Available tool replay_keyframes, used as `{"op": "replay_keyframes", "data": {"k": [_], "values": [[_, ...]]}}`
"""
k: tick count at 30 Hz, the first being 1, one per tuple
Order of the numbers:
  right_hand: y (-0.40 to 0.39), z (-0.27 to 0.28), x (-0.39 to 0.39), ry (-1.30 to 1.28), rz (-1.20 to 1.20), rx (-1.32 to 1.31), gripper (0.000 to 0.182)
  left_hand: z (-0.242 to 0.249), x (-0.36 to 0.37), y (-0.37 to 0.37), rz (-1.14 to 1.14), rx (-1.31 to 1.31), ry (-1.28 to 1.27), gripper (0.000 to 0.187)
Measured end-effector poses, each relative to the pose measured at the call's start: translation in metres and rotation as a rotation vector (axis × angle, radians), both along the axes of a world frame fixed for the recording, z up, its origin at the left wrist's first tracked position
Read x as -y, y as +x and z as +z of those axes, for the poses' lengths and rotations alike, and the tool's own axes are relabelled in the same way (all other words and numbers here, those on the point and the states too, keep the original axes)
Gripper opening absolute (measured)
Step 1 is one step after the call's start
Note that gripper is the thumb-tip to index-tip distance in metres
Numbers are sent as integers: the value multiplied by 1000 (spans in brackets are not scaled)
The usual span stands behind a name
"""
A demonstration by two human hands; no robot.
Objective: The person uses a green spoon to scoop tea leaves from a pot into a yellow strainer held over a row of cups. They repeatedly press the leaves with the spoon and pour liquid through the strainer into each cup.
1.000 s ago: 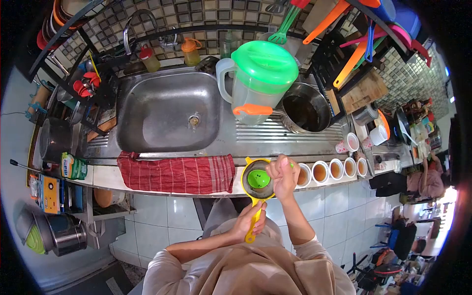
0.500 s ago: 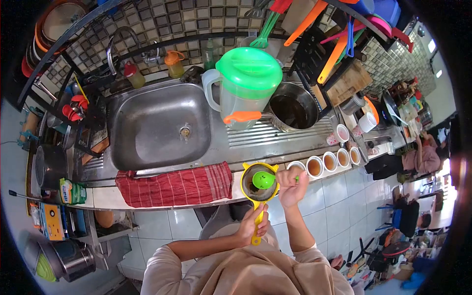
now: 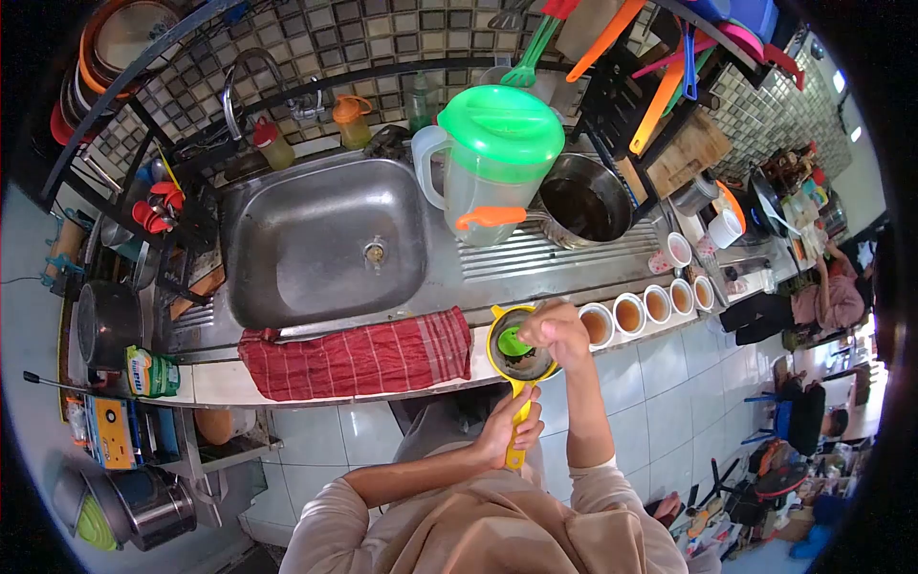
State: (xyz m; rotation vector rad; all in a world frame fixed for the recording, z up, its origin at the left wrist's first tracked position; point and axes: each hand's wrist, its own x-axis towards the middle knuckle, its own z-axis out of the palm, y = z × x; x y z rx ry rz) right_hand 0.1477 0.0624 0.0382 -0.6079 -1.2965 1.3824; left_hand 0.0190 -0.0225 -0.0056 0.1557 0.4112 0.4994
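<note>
My left hand point(image 3: 510, 426) is closed round the handle of a yellow strainer point(image 3: 521, 390), whose bowl sits over the counter's front edge. Dark residue shows inside the mesh. My right hand point(image 3: 559, 333) grips a green spoon point(image 3: 513, 342), its head down in the strainer; the handle is mostly hidden by the fingers. To the right of that hand stands a row of white cups point(image 3: 629, 314) holding brown liquid. What lies beneath the strainer is hidden.
Behind the strainer stand a green-lidded pitcher point(image 3: 502, 143) and a pot point(image 3: 585, 201) of dark liquid. A steel sink point(image 3: 325, 239) and a red checked cloth point(image 3: 354, 356) are at the left. Two more cups point(image 3: 676, 251) stand farther back. Another person point(image 3: 832, 292) is at the far right.
My right hand has turned and lowered the green spoon deeper into the strainer. My left hand keeps its hold on the strainer. The whole view has shifted slightly.
</note>
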Motion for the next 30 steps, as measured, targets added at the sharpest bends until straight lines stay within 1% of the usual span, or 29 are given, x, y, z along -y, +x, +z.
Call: {"op": "replay_keyframes", "data": {"k": [1, 3, 4, 6, 9, 10, 12, 16, 20, 21, 23, 25, 30], "values": [[3, -1, -2, 0, 2, -1, 42, 0, -1, 0, 2, -1, 0, 28], [8, -1, -5, -17, 70, -141, 42, 0, -1, 0, -14, -11, -19, 26], [8, -1, -5, -19, 74, -141, 42, -1, -1, 0, -10, -10, -20, 26], [8, 1, -4, 9, 45, -152, 41, -5, -1, -2, -21, 71, -29, 25], [4, -1, -1, 3, 18, -122, 41, -7, -1, -3, -21, 96, -54, 26], [3, -2, 1, -3, 24, -120, 41, -6, -1, -3, -23, 97, -61, 25], [0, -2, 2, -43, -56, -76, 42, -4, -1, -2, -6, 102, -68, 25], [-5, 3, 3, -71, -28, -92, 44, -3, 1, 1, 20, 89, -87, 25], [-3, -1, 3, 2, -74, -80, 45, -7, 2, 2, 27, 90, -81, 25], [-2, -2, 3, 6, -59, -83, 45, -6, 2, 2, 28, 88, -65, 25], [-2, -4, 3, 12, -147, -132, 44, -5, 2, 1, 47, 69, -61, 24], [0, -6, 2, 0, -144, -143, 44, -8, 3, 1, 26, 121, -40, 22], [3, -5, 1, 19, -178, -178, 43, -5, 4, 4, 56, 81, -68, 21]]}}
